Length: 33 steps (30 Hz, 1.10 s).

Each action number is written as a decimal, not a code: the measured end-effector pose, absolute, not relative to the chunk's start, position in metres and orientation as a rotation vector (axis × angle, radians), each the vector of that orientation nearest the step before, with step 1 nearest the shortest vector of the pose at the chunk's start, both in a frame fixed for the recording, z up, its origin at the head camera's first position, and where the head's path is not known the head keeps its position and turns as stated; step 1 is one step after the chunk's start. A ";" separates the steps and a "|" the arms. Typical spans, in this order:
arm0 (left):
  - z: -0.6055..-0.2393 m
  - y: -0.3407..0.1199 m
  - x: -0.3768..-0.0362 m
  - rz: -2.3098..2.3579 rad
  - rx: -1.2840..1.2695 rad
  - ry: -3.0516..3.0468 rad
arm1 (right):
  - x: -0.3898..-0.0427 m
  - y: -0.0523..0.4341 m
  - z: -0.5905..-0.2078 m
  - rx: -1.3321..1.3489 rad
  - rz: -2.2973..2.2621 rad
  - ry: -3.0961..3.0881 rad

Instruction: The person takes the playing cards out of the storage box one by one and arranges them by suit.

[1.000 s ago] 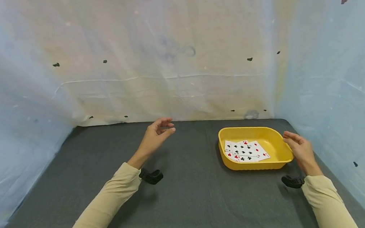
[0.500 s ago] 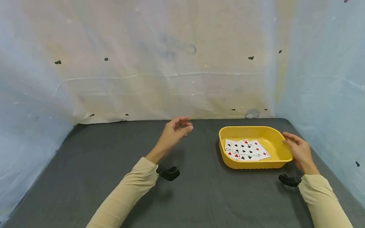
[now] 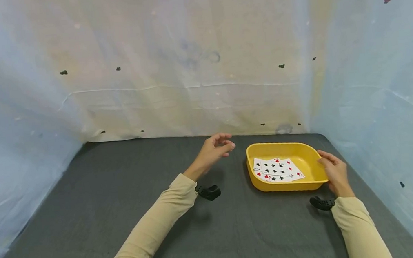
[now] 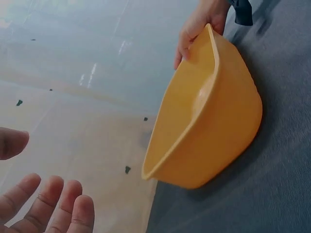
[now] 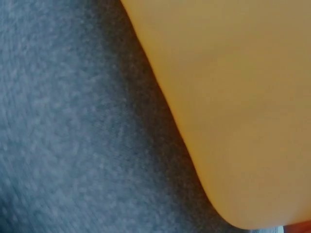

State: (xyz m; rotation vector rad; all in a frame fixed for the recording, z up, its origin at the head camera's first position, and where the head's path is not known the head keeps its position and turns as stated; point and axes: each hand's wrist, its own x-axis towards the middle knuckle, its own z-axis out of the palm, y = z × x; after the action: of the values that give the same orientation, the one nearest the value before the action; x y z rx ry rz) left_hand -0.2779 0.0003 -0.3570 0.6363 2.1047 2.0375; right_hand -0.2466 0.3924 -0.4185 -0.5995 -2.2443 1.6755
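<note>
A yellow plastic tub [image 3: 307, 163] rests on the dark cloth at the right, with several playing cards [image 3: 278, 169] lying face up and overlapping inside it. My right hand [image 3: 335, 173] grips the tub's right end, its thumb over the rim; the left wrist view also shows this hand [image 4: 199, 29] at the tub's far end. The tub's wall [image 5: 243, 121] fills much of the right wrist view. Left of the tub, my left hand [image 3: 212, 151] hovers above the cloth, fingers loosely bent and holding nothing. Its thumb and fingertips [image 4: 53, 194] stand apart from the tub.
A dark grey cloth [image 3: 130, 185] covers the table. Pale, dark-spotted sheeting [image 3: 186, 65] hangs along the back edge, with bluish sheeting [image 3: 381, 101] close beside the right edge. Each wrist carries a black strap [image 3: 209, 192].
My left hand has moved right, toward the tub. My right hand has shifted slightly left and closed in on the tub's right rim. The cards stay in place.
</note>
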 end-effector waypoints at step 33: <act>-0.367 0.101 -0.292 1.569 0.821 2.348 | -0.247 0.384 -0.423 -0.594 1.609 -2.229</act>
State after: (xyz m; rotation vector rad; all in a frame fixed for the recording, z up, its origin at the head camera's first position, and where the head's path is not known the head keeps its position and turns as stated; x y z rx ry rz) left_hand -0.2916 0.1013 -0.3669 0.8210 2.3481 1.5686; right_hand -0.2470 0.3844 -0.4234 -0.5944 -2.2292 1.6092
